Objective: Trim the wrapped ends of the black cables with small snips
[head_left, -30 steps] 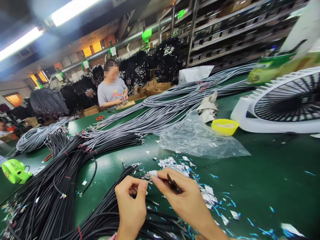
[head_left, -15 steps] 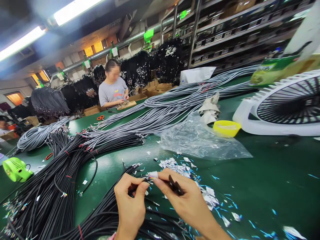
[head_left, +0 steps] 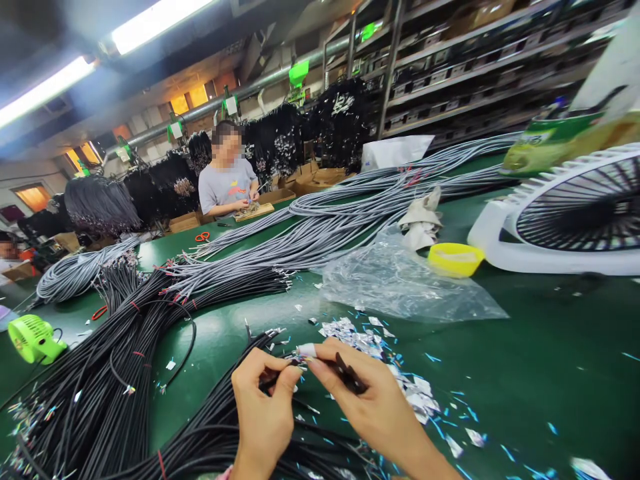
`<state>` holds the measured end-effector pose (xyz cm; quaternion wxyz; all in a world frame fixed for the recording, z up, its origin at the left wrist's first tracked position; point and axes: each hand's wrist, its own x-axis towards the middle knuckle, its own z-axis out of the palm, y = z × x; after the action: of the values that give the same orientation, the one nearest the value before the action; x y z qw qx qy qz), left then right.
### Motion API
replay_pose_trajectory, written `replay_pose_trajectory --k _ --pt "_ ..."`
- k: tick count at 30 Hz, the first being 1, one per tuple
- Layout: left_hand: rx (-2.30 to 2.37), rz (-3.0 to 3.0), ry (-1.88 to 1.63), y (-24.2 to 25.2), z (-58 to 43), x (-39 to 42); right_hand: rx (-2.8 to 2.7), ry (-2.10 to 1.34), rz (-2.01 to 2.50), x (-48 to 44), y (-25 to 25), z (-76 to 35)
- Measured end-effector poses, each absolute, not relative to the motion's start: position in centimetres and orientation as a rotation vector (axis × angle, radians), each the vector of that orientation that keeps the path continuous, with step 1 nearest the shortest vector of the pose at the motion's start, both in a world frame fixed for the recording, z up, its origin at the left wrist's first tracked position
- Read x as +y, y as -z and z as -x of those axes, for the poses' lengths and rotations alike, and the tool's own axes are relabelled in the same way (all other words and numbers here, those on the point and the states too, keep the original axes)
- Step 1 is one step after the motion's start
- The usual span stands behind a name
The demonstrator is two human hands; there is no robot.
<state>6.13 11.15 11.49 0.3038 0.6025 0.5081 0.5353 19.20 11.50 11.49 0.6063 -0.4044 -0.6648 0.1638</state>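
Note:
My left hand [head_left: 263, 407] pinches the end of a black cable [head_left: 270, 381] low in the middle of the view. My right hand [head_left: 367, 397] is closed round a small dark tool [head_left: 349, 373], its taped fingertip meeting the cable's stripped end. The two hands nearly touch. Under them lies a thick bundle of black cables [head_left: 115, 373] with bared wire tips. Silver foil scraps and blue bits [head_left: 360, 337] litter the green table [head_left: 540, 347] just beyond my fingers.
A crumpled clear plastic bag [head_left: 400, 283], a yellow dish [head_left: 455, 259] and a white fan [head_left: 575, 213] stand to the right. Grey cable bundles [head_left: 325, 227] run across the table. A small green fan [head_left: 33, 339] sits left. A person in a grey shirt [head_left: 225, 187] works opposite.
My hands stay together at the cable end, with only small finger shifts. The view has drifted slightly.

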Motion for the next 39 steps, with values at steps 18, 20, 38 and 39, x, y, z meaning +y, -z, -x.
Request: replay_pose_trajectory --k 18,20,38,39 --pt "1.312 -1.515 -1.296 -11.57 -6.27 11.15 -1.552 -0.237 0.905 11.55 -11.07 -18.99" --pt "1.306 -1.503 -1.292 -11.62 -6.29 11.15 -1.550 -0.235 0.886 11.51 -11.05 -19.00" --pt "1.283 -1.452 -1.272 -11.64 -6.33 11.18 -1.480 -0.212 0.942 11.47 -11.26 -18.92" --pt "1.282 -1.451 -1.268 -11.64 -6.32 11.19 -1.471 -0.209 0.931 11.46 -11.36 -18.95"
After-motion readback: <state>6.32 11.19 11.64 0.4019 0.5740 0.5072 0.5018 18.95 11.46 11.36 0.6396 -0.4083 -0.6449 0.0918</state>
